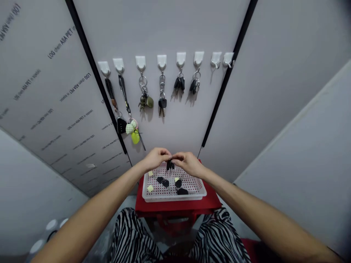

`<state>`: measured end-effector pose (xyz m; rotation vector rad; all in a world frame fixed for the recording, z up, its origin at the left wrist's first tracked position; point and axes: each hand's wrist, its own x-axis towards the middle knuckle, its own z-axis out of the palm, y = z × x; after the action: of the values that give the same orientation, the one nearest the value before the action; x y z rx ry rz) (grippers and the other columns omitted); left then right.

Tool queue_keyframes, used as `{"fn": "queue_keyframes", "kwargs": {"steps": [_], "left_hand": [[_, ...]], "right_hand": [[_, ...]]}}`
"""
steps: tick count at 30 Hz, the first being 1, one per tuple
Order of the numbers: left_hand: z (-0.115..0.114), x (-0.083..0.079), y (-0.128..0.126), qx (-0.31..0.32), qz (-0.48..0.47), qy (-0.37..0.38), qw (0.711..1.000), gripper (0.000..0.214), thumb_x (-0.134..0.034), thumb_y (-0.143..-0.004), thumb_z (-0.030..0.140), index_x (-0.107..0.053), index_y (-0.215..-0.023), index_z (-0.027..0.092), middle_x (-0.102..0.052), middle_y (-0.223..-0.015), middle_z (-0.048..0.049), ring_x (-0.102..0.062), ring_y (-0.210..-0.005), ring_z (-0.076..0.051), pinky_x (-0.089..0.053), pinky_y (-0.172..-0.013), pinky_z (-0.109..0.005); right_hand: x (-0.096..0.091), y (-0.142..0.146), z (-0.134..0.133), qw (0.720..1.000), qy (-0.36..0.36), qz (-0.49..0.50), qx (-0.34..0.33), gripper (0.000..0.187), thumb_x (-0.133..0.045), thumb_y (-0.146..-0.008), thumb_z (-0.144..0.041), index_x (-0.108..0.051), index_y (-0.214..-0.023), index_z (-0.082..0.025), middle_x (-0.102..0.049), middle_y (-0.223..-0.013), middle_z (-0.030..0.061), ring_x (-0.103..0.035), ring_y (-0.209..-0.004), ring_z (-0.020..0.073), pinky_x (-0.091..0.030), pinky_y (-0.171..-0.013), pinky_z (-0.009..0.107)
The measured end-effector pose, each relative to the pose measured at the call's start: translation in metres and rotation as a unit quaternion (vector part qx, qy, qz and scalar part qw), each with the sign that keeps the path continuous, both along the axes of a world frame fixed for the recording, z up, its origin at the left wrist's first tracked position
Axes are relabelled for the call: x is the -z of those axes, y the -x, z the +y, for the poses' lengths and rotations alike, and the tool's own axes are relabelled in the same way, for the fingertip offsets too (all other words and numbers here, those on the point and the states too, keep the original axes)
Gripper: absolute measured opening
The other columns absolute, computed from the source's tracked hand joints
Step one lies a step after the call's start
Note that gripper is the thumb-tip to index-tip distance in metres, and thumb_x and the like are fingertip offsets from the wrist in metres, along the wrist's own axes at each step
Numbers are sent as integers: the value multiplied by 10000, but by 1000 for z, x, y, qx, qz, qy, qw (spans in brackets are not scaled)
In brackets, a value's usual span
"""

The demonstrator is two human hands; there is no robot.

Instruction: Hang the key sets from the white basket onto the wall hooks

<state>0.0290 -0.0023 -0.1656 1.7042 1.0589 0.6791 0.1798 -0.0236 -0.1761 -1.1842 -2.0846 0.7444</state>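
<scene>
So, from my end, far left there's a smooth panel (55,84) with slanted dark lettering, then a slim dark strap (110,90) and, beside it, a checked green bow (130,127) above a glossy neon tag (135,137). Below those I've got zebra-print trousers (134,233) and a red table (140,205), carrying a white plastic basket (175,198) full of little punched holes. Inside are square yellow papers (150,188) and loose black-headed keys (165,183). My left hand (155,158) has its fingertips pinching the top of a dark key bunch (169,166), which dangles just below the fingers, over the basket's far part. My right hand (189,164) pinches the same bunch from the other side, fingertips nearly meeting the left's. Far right, square white hooks (216,57) with curved metal prongs.
</scene>
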Motion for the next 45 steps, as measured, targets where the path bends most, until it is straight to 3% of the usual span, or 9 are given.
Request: {"fn": "queue_keyframes", "kwargs": {"steps": [5, 16, 21, 31, 34, 37, 40, 43, 45], "left_hand": [[16, -46, -29, -51, -45, -100, 993, 50, -459, -599, 150, -486, -592, 110, -469, -515, 36, -426, -498, -50, -367, -534, -185], [32, -162, -95, -125, 16, -382, 915, 187, -429, -629, 138, -515, -794, 159, -564, -802, -10, -497, -733, -96, -385, -694, -219], [34, -169, -109, -112, 37, -407, 906, 207, -419, -635, 154, -523, -813, 168, -572, -798, -6, -503, -722, -102, -392, -684, -230], [39, -160, -102, -119, 55, -391, 911, 214, -424, -632, 143, -520, -823, 159, -570, -812, -20, -502, -741, -105, -388, -700, -233], [34, -145, -97, -102, 50, -369, 922, 208, -427, -634, 152, -519, -821, 149, -572, -809, -28, -504, -735, -104, -391, -693, -226], [27, -100, -81, -70, 73, -306, 947, 203, -428, -634, 164, -522, -813, 141, -574, -794, -33, -507, -712, -101, -397, -671, -220], [17, -28, -57, -36, 124, -231, 964, 208, -417, -635, 162, -521, -811, 129, -573, -789, -39, -508, -709, -104, -396, -666, -223], [2, 43, -34, -14, 198, -175, 964, 237, -413, -624, 149, -514, -836, 122, -568, -818, -48, -503, -745, -118, -384, -696, -241], [-7, 74, -24, 1, 250, -170, 953, 267, -427, -606, 146, -513, -858, 122, -555, -865, -59, -487, -798, -138, -364, -735, -258]], "right_hand": [[-39, -12, 16, 991, -8, 123, 56, 216, -412, -657, -290, -546, -661, -120, -526, -557, -8, -456, -509, 66, -372, -510, 189], [-179, -68, 76, 901, -185, 272, 282, 205, -438, -581, -293, -547, -625, -124, -486, -453, -24, -406, -366, 57, -336, -362, 174], [-199, -90, 95, 865, -242, 232, 374, 217, -423, -590, -297, -556, -583, -125, -494, -426, -13, -438, -373, 68, -351, -403, 179], [-200, -92, 110, 878, -243, 128, 392, 256, -396, -624, -310, -563, -585, -121, -524, -449, 12, -474, -430, 91, -342, -431, 183], [-191, -94, 108, 890, -211, 83, 395, 247, -389, -634, -288, -571, -623, -123, -526, -461, 17, -491, -468, 106, -356, -473, 202], [-160, -93, 91, 875, -256, 73, 404, 272, -362, -662, -273, -554, -787, -126, -565, -624, 41, -498, -557, 109, -374, -551, 225], [-99, -79, 58, 894, -283, 15, 347, 283, -370, -667, -224, -515, -889, -125, -558, -790, 61, -479, -654, 104, -366, -647, 226], [-25, -56, 19, 963, -177, -143, 143, 218, -392, -652, -175, -568, -777, -144, -578, -747, 49, -480, -682, 114, -353, -668, 225], [15, -43, -1, 969, -109, -213, 67, 178, -424, -634, -181, -591, -696, -164, -592, -697, 38, -486, -692, 131, -342, -668, 244]]}}
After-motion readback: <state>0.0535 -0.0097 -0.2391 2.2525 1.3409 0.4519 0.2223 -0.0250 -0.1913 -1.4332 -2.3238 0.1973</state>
